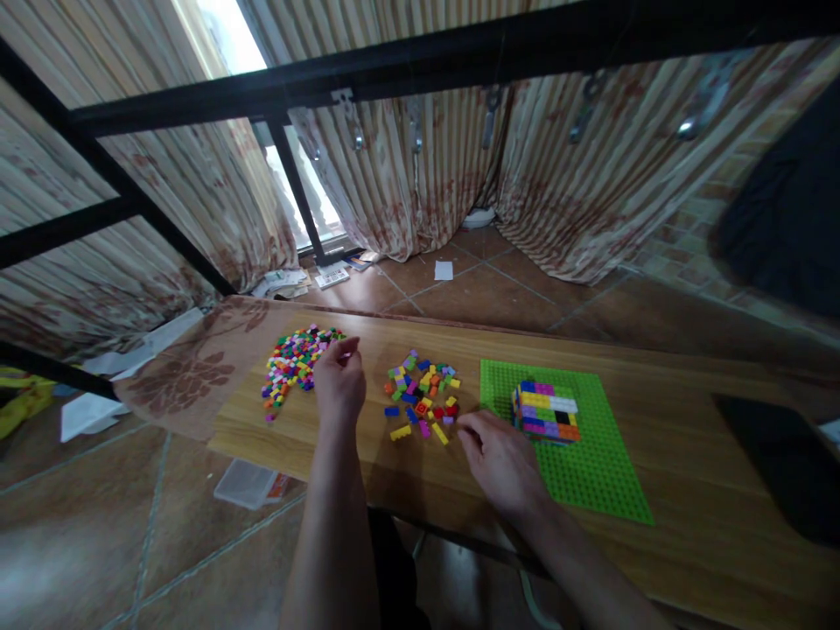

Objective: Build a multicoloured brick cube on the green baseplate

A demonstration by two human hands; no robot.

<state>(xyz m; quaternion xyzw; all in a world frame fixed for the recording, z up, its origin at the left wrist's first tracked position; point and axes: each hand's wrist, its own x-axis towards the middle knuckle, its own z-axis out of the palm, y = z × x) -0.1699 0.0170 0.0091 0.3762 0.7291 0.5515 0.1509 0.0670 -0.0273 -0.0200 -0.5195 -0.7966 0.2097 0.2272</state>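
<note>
My left hand (339,381) is at the right edge of a pile of small colourful bricks (295,359), its fingers pinched together; what they hold, if anything, is too small to tell. My right hand (502,459) has its fingers curled in beside a looser group of larger bricks (426,385), and its fingertips partly hide whatever is between them. To the right lies a green baseplate (591,472), bearing a block-shaped build of multicoloured bricks (548,411). My right hand is just left of that build and overlaps the plate's left edge in the view.
The wooden board (255,437) carries the bricks and the plate. A dark flat object (774,455) lies at its right end. Black metal bars (407,66) cross above, with curtains behind. A clear plastic lid or tray (245,484) and papers are on the tiled floor.
</note>
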